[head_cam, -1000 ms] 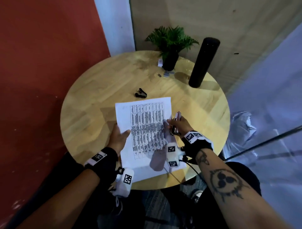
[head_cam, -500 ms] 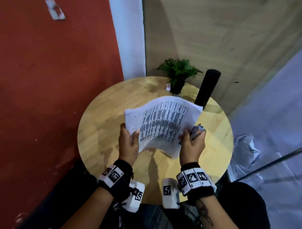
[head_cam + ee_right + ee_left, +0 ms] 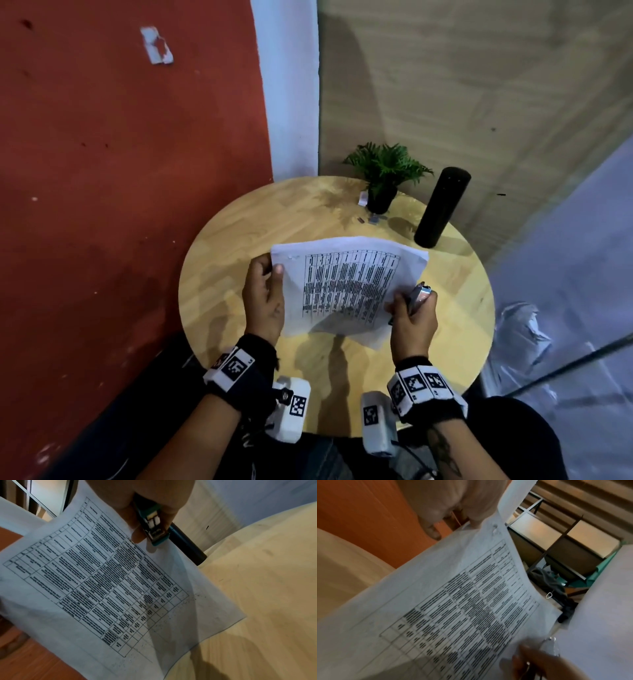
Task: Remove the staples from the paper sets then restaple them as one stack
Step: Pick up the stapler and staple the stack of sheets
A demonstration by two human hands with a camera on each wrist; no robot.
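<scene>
A stack of white printed sheets [image 3: 346, 287] with a black table on them hangs tilted above the round wooden table [image 3: 239, 233]. My left hand [image 3: 265, 294] pinches the stack's left edge, thumb on top. My right hand [image 3: 412, 317] holds the right edge between its fingers and also grips a small teal stapler [image 3: 420, 295]. In the right wrist view the stapler [image 3: 153, 527] sits in the palm beside the paper [image 3: 106, 582]. The left wrist view shows the paper [image 3: 453, 608] with small holes near its upper corner.
A small potted green plant [image 3: 385, 171] and a tall black cylinder [image 3: 442, 205] stand at the table's far side, with small bits [image 3: 373, 219] lying beside the pot. A red wall [image 3: 120, 171] rises on the left and a pale crumpled sheet [image 3: 524, 325] lies at the right.
The stack was lying flat on the table a second ago; both hands have lifted it off and tilted it up. The head view has risen, and the black remover on the table is now hidden.
</scene>
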